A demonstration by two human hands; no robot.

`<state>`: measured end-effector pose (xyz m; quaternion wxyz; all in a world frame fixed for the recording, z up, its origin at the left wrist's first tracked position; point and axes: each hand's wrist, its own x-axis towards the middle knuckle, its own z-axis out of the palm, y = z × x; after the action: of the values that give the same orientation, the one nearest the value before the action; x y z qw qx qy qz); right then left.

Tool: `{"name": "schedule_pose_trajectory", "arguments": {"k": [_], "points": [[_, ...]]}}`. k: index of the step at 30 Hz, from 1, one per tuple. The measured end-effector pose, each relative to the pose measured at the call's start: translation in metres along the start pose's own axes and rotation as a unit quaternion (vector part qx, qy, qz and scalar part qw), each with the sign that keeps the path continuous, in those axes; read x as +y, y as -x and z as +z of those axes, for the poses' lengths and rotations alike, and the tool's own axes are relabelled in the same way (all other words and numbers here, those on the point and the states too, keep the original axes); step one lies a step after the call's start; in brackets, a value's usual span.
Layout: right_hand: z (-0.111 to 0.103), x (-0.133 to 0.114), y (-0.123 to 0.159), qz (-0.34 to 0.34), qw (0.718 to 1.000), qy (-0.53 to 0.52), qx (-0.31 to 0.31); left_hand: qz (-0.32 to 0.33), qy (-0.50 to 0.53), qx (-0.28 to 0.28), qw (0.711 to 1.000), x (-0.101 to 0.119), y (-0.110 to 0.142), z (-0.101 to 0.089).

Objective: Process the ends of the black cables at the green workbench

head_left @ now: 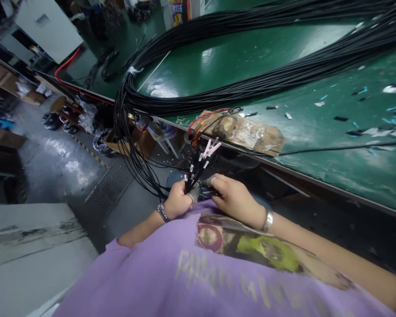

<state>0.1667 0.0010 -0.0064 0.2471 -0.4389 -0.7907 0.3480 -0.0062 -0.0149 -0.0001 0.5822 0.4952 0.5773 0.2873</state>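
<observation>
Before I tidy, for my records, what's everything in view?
Table: one, green, ahead
Cable bundle: one, black, on table
Red cord: one, red, table's left
Wooden block: one, brown, table edge
Scraps: many, mixed colours, table right
Cabinet: one, white, upper left
Cardboard boxes: several, brown, left
Other clutter: uncounted, mixed, all around
Cable ends: several, black, centre
Pale strips: few, pinkish, centre
Bracelets: two, silvery, wrists
Shirt: one, purple, below
Left hand: one, around cable ends
Right hand: one, beside left
</observation>
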Motion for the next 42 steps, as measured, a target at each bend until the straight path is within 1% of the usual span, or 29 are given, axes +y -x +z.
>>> {"name": "schedule_pose_trajectory", "arguments": {"k": [1, 2, 3, 4, 6, 7, 8, 9, 12, 13, 14, 15, 16, 17, 19, 21, 22, 23, 24, 25, 27, 28, 30, 33, 35, 37, 39, 40, 42], "points": [[0.0, 0.0, -0.001, 0.01, 0.999, -0.032, -0.007, -0.003, -0.002, -0.009, 1.0, -0.001, 0.0, -0.001], [0.001, 0.001, -0.001, 0.026, 0.996, -0.089, -0.02, -0.009, -0.003, -0.026, 1.0, -0.001, -0.001, -0.002], [0.002, 0.001, -0.002, 0.051, 0.984, -0.168, -0.039, -0.016, 0.0, -0.052, 0.999, -0.002, -0.001, -0.004], [0.004, 0.002, -0.002, 0.083, 0.96, -0.261, -0.063, -0.022, 0.006, -0.086, 0.996, -0.002, -0.002, -0.006], [0.008, 0.003, -0.001, 0.151, 0.885, -0.428, -0.107, -0.03, 0.023, -0.149, 0.988, -0.003, -0.004, -0.01], [0.009, 0.004, -0.002, 0.179, 0.852, -0.478, -0.116, -0.03, 0.029, -0.164, 0.986, -0.004, -0.005, -0.011], [0.009, 0.005, -0.002, 0.197, 0.838, -0.497, -0.113, -0.031, 0.031, -0.163, 0.986, -0.005, -0.006, -0.011], [0.008, 0.005, -0.002, 0.201, 0.844, -0.487, -0.099, -0.034, 0.027, -0.149, 0.988, -0.005, -0.007, -0.011], [0.004, 0.005, -0.004, 0.157, 0.924, -0.348, -0.008, -0.066, 0.001, -0.085, 0.994, -0.005, -0.006, -0.006], [0.004, 0.005, -0.005, 0.143, 0.939, -0.311, 0.017, -0.075, -0.003, -0.073, 0.995, -0.004, -0.006, -0.004], [0.004, 0.005, -0.005, 0.143, 0.942, -0.302, 0.029, -0.078, -0.003, -0.068, 0.995, -0.002, -0.006, -0.002], [0.005, 0.006, -0.004, 0.16, 0.933, -0.322, 0.029, -0.076, 0.0, -0.068, 0.995, -0.001, -0.006, 0.0], [0.007, 0.007, -0.004, 0.188, 0.913, -0.362, 0.019, -0.073, 0.004, -0.072, 0.995, 0.001, -0.005, 0.001], [0.008, 0.01, -0.003, 0.221, 0.886, -0.408, 0.006, -0.072, 0.006, -0.076, 0.995, 0.003, -0.005, 0.001], [0.009, 0.018, -0.001, 0.283, 0.831, -0.478, 0.007, -0.075, 0.009, -0.083, 0.994, 0.005, -0.004, -0.001], [0.006, 0.028, 0.001, 0.32, 0.806, -0.493, 0.065, -0.077, 0.012, -0.083, 0.993, 0.006, -0.002, -0.005], [0.003, 0.032, 0.002, 0.335, 0.802, -0.484, 0.103, -0.074, 0.016, -0.08, 0.994, 0.006, -0.001, -0.008], [0.0, 0.035, 0.003, 0.336, 0.808, -0.463, 0.139, -0.073, 0.017, -0.066, 0.995, 0.006, 0.001, -0.011], [-0.003, 0.036, 0.005, 0.322, 0.828, -0.434, 0.152, -0.079, 0.014, -0.061, 0.995, 0.006, 0.002, -0.013], [-0.006, 0.034, 0.006, 0.296, 0.856, -0.402, 0.137, -0.082, 0.012, -0.059, 0.995, 0.006, 0.003, -0.015], [-0.008, 0.026, 0.007, 0.212, 0.91, -0.346, 0.09, -0.082, 0.012, -0.062, 0.995, 0.006, 0.004, -0.016], [-0.007, 0.022, 0.007, 0.168, 0.93, -0.322, 0.061, -0.078, 0.013, -0.066, 0.995, 0.006, 0.004, -0.016], [-0.005, 0.013, 0.006, 0.101, 0.96, -0.261, 0.012, -0.068, 0.014, -0.074, 0.995, 0.005, 0.004, -0.014], [-0.001, 0.008, 0.005, 0.045, 0.988, -0.144, -0.017, -0.06, 0.006, -0.08, 0.995, 0.003, 0.003, -0.011], [0.0, 0.006, 0.005, 0.014, 0.999, -0.041, -0.008, -0.065, 0.0, -0.073, 0.995, 0.002, 0.003, -0.008], [0.0, 0.003, 0.005, -0.026, 0.996, 0.087, 0.011, -0.078, -0.004, -0.06, 0.995, 0.001, 0.002, -0.005], [-0.001, -0.002, 0.005, -0.072, 0.976, 0.204, 0.039, -0.088, -0.007, -0.046, 0.995, 0.002, 0.001, -0.001], [-0.001, -0.004, 0.005, -0.098, 0.964, 0.242, 0.049, -0.088, -0.005, -0.041, 0.995, 0.002, 0.0, 0.0], [-0.002, -0.006, 0.005, -0.16, 0.948, 0.271, 0.055, -0.079, 0.005, -0.034, 0.996, 0.003, -0.002, 0.002]]}}
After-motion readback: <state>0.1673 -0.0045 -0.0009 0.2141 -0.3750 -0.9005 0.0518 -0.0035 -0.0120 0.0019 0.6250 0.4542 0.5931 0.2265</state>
